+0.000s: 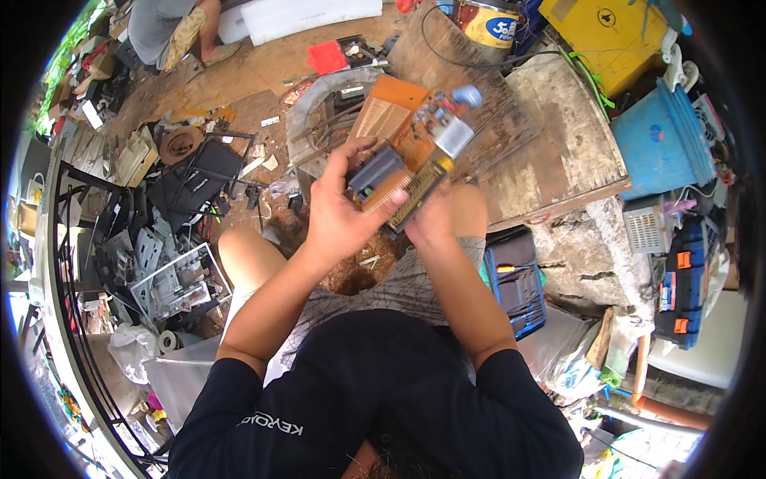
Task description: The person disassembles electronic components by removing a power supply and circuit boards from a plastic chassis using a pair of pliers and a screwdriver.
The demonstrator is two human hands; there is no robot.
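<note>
Between my hands, above my lap, is an orange-brown circuit board (427, 134) with small components, a silvery block and a blue part at its far end. My left hand (347, 203) grips its left side, thumb across the top, beside a dark grey finned block (378, 170). My right hand (433, 217) holds the lower right side, next to a dark strip (416, 199) with a row of contacts along it; its fingers are partly hidden beneath. Just beyond lies a comb-edged orange piece (392, 102); I cannot tell whether it joins the board.
A worn wooden board (550, 152) lies ahead right, with a large can (488, 30) and a blue bucket (662, 140) near it. Right of my knee is a tool case (515, 279). Scrap parts and a metal frame (187, 283) crowd the left. Another person (179, 36) crouches far left.
</note>
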